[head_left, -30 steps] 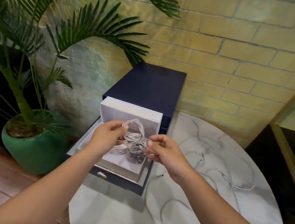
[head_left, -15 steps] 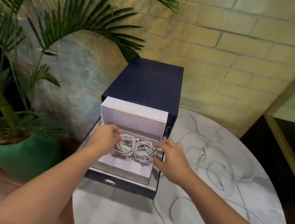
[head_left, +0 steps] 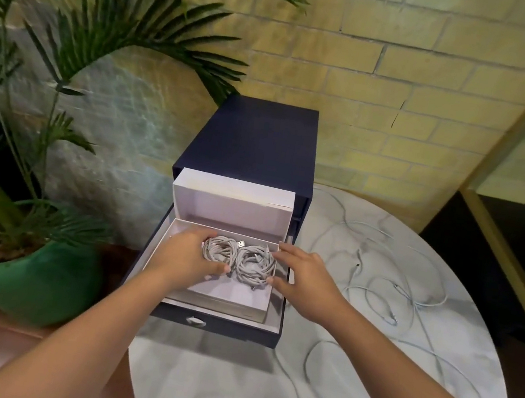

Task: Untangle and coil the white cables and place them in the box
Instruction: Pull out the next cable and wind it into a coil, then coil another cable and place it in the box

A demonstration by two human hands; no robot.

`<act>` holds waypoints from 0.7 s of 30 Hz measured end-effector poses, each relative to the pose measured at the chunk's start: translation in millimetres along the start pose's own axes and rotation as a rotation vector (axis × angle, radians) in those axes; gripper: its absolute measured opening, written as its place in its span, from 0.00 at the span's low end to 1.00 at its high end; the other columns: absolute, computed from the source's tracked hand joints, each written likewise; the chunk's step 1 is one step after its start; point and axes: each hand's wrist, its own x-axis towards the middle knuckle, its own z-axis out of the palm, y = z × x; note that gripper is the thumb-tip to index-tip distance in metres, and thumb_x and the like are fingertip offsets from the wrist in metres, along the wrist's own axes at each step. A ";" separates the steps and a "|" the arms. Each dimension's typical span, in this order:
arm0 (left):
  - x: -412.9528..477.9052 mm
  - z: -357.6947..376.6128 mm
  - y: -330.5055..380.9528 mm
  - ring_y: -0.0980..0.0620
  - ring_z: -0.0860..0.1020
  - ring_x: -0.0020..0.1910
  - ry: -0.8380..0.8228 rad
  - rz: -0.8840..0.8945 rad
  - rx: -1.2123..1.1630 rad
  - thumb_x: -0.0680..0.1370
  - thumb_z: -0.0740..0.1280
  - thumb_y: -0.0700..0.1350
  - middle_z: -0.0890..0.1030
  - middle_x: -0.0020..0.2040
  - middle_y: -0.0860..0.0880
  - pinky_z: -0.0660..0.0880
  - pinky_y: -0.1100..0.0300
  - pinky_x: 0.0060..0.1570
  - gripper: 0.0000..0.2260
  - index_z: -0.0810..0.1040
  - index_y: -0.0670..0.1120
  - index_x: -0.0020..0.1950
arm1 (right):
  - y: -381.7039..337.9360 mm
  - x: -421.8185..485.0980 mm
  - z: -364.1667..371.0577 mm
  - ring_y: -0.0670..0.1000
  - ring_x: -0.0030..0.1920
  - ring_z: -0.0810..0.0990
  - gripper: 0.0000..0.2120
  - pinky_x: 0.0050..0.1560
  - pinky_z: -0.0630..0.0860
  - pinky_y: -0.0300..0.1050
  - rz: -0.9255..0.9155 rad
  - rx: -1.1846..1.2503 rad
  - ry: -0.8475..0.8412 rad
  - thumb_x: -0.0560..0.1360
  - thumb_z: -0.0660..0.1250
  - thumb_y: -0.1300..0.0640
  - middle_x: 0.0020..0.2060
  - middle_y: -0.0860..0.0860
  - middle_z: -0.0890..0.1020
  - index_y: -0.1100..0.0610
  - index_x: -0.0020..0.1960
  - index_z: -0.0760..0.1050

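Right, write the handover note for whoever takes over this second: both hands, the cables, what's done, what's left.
Left hand: fingers and thumb curled round the left coil inside the white box.
Right hand: open, fingertips at the right coil, by the box's right wall.
Done: two coils lie side by side in the box, lid up. The box sits in the open drawer of the blue cabinet.
Left: loose white cables lie tangled on the table. Untangle, coil and box them.
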 end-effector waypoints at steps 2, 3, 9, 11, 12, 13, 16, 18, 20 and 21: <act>-1.0 2.2 0.0 0.48 0.77 0.59 0.034 0.013 0.030 0.65 0.78 0.58 0.77 0.65 0.51 0.75 0.54 0.58 0.34 0.73 0.52 0.69 | 0.0 0.5 -0.2 0.52 0.71 0.64 0.24 0.70 0.57 0.44 0.004 0.005 -0.004 0.78 0.65 0.48 0.75 0.45 0.63 0.50 0.72 0.67; -2.5 4.1 0.5 0.48 0.76 0.61 0.053 0.017 0.059 0.66 0.77 0.59 0.76 0.66 0.51 0.74 0.53 0.60 0.35 0.72 0.52 0.69 | 0.0 0.5 0.0 0.52 0.72 0.64 0.24 0.70 0.57 0.44 0.006 0.007 -0.005 0.77 0.65 0.49 0.75 0.45 0.63 0.50 0.72 0.67; -10.1 8.5 5.9 0.47 0.68 0.67 0.131 0.015 0.158 0.68 0.75 0.60 0.72 0.68 0.49 0.67 0.54 0.65 0.34 0.70 0.53 0.72 | 0.4 1.2 0.5 0.51 0.71 0.64 0.24 0.70 0.59 0.45 0.007 0.016 -0.004 0.77 0.65 0.49 0.75 0.46 0.63 0.50 0.72 0.68; -10.3 7.0 8.5 0.47 0.68 0.67 0.118 0.011 0.149 0.69 0.75 0.60 0.71 0.68 0.49 0.68 0.54 0.65 0.35 0.69 0.52 0.72 | 0.2 1.6 0.5 0.52 0.72 0.64 0.24 0.70 0.59 0.46 0.013 0.013 -0.009 0.77 0.65 0.48 0.75 0.45 0.63 0.49 0.72 0.68; -10.5 6.2 9.3 0.47 0.68 0.67 0.113 0.005 0.133 0.68 0.75 0.59 0.71 0.68 0.49 0.68 0.54 0.64 0.34 0.69 0.52 0.72 | 0.2 1.6 0.4 0.53 0.72 0.64 0.24 0.70 0.59 0.46 0.013 0.010 -0.011 0.77 0.65 0.48 0.75 0.45 0.63 0.49 0.72 0.67; -10.8 5.4 10.0 0.47 0.69 0.66 0.110 0.000 0.110 0.68 0.75 0.59 0.72 0.68 0.49 0.69 0.53 0.64 0.34 0.70 0.52 0.71 | 0.0 1.5 0.1 0.52 0.72 0.64 0.24 0.71 0.59 0.46 0.014 0.012 -0.013 0.77 0.65 0.48 0.75 0.45 0.62 0.49 0.72 0.67; -12.2 3.4 8.9 0.47 0.69 0.66 0.139 -0.013 0.061 0.70 0.74 0.58 0.72 0.67 0.48 0.69 0.53 0.63 0.30 0.73 0.52 0.69 | 0.1 -0.6 -1.6 0.50 0.72 0.64 0.24 0.71 0.57 0.44 -0.004 0.035 0.009 0.78 0.65 0.49 0.75 0.45 0.64 0.50 0.73 0.67; -13.8 4.5 10.0 0.48 0.69 0.65 0.184 -0.010 0.061 0.72 0.72 0.59 0.72 0.64 0.48 0.69 0.52 0.62 0.24 0.75 0.51 0.65 | 1.4 -4.8 -4.1 0.49 0.69 0.67 0.22 0.71 0.60 0.44 -0.017 0.083 0.070 0.77 0.66 0.50 0.72 0.45 0.67 0.49 0.70 0.70; -15.2 6.5 16.0 0.48 0.70 0.62 0.239 0.015 0.054 0.75 0.69 0.58 0.73 0.60 0.49 0.70 0.53 0.58 0.18 0.77 0.51 0.60 | 4.6 -9.5 -8.0 0.48 0.61 0.73 0.17 0.65 0.67 0.43 -0.028 0.128 0.154 0.77 0.67 0.52 0.66 0.44 0.74 0.49 0.65 0.75; -15.8 8.7 21.3 0.48 0.71 0.60 0.258 0.039 0.034 0.76 0.68 0.57 0.73 0.58 0.49 0.70 0.54 0.57 0.15 0.78 0.50 0.58 | 7.7 -12.9 -10.9 0.47 0.56 0.74 0.14 0.60 0.69 0.42 -0.028 0.142 0.188 0.77 0.67 0.52 0.61 0.44 0.77 0.49 0.62 0.77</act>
